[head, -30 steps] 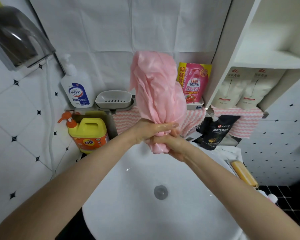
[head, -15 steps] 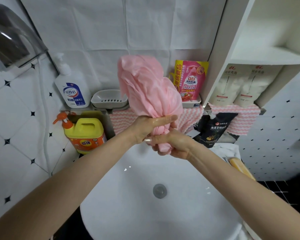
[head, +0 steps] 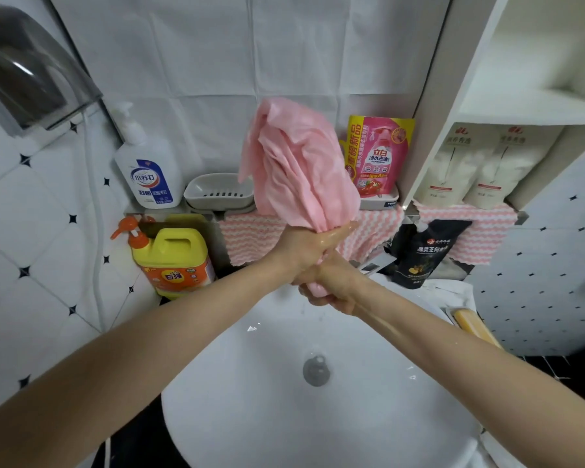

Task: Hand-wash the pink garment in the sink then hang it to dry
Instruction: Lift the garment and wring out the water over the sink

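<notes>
1. Both hands are clamped round the twisted neck of the garment (head: 298, 170): left hand (head: 301, 246) on top, right hand (head: 335, 288) right under it, the two touching. Looks like a wring to me.
2. Garment's held up over the back of the sink (head: 237, 410). Most of it is bunched and standing above the fists, with a short stub poking out below the right hand. A few drops show in the basin near the drain (head: 315, 370).
3. Risk one: that top-heavy bunch flops over. It's right in front of the pouch (head: 379, 157) and dish (head: 218, 192) on the shelf, so a swing could soak them or knock them down.
4. Risk two: wet skin plus slick fabric. If one fist slips, the twist unwinds and flings water past the rim.
5. Risk three: cranking too hard could stretch thin cloth out of shape.
6. Hang it half-wrung and I'd bet it drips all over the floor.
</notes>
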The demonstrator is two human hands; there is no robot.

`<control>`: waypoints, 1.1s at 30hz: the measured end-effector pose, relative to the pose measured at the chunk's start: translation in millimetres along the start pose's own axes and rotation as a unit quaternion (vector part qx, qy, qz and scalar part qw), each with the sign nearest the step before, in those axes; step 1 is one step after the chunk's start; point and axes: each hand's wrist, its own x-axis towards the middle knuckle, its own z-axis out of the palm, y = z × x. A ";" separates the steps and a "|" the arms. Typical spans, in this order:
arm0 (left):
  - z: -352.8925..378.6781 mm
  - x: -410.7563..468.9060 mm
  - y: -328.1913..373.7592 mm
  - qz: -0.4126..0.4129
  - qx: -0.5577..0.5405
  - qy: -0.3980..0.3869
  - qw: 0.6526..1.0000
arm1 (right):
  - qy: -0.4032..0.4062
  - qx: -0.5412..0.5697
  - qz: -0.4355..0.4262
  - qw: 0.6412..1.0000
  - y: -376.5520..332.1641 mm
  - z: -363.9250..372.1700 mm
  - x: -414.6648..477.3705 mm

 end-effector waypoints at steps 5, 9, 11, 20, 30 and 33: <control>1.1 1.5 -4.2 0.009 0.010 0.014 1.000 | 0.027 0.045 0.004 0.999 2.4 -0.9 -4.2; -0.7 -1.2 0.8 0.020 -0.001 0.020 1.000 | 0.033 0.066 0.004 0.997 1.7 2.4 -6.4; -0.8 -2.7 2.9 0.021 0.000 0.011 1.000 | 0.034 0.076 0.002 0.996 0.7 3.5 -8.0; -2.6 -6.7 8.3 0.018 -0.011 0.004 1.000 | 0.024 0.113 -0.001 0.993 -2.1 9.1 -12.1; -7.2 -5.8 9.4 0.006 -0.014 0.003 1.000 | 0.005 0.160 -0.028 0.987 -5.5 11.2 -14.5; -6.3 -5.0 5.0 0.008 -0.010 -0.006 1.000 | 0.006 0.160 -0.040 0.986 -3.9 12.5 -14.2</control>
